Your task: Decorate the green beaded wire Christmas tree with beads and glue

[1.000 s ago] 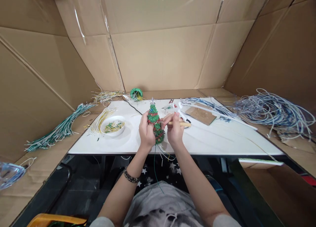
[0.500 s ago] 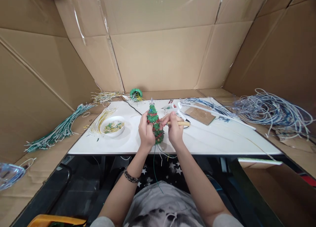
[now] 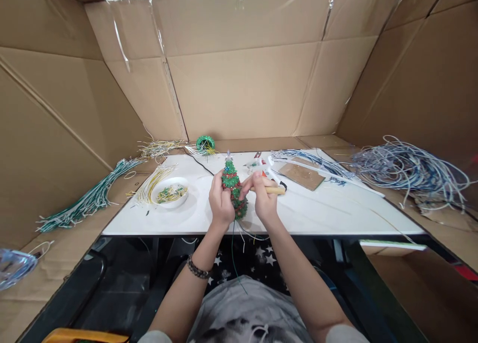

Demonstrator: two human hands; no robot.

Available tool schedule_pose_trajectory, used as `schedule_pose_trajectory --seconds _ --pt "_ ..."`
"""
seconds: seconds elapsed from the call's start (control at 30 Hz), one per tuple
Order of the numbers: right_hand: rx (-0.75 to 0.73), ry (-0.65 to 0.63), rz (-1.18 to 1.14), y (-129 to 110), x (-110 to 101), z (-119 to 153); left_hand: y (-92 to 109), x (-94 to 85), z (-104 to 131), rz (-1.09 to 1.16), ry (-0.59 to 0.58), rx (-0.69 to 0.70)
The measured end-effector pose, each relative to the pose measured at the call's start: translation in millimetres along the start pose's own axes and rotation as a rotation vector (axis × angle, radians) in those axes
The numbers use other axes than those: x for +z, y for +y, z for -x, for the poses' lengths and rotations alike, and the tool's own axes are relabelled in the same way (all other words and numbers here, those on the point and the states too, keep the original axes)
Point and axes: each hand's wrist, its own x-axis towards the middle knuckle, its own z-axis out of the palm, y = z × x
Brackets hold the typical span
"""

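A small green Christmas tree point(image 3: 230, 170) with red bands and a clear tip stands in front of me, tilted slightly. My left hand point(image 3: 221, 201) is closed around its left side. In my right hand point(image 3: 264, 199) is an awl-like tool with a pale wooden handle point(image 3: 275, 190), gripped between thumb and fingers. My right fingertips touch the tree's right side, and the tool's thin tip is hidden there. Loose wires, including a dark green wire point(image 3: 233, 256), hang from the tree's base over the table edge.
A white bowl point(image 3: 185, 199) of short wire pieces sits left, beside yellow-white wires point(image 3: 149, 183). Green-white wires point(image 3: 87, 201) lie farther left; a blue-white coil point(image 3: 407, 169) is at right. A brown board point(image 3: 303, 174) and a green beaded piece point(image 3: 205, 144) lie behind. Cardboard walls surround the table.
My right hand and the tool have shifted slightly left toward the tree, and the thin metal shaft no longer shows. The left hand keeps its hold; the view has tipped a little.
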Motion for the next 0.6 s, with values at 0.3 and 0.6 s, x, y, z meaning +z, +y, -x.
schedule_pose_trajectory --seconds 0.3,0.6 --pt "0.077 0.117 -0.337 4 -11 9 -6 -3.3 1 -0.009 -0.031 0.016" --pt "0.148 0.214 -0.169 17 -25 32 -9 -6.6 1 0.058 -0.014 0.023"
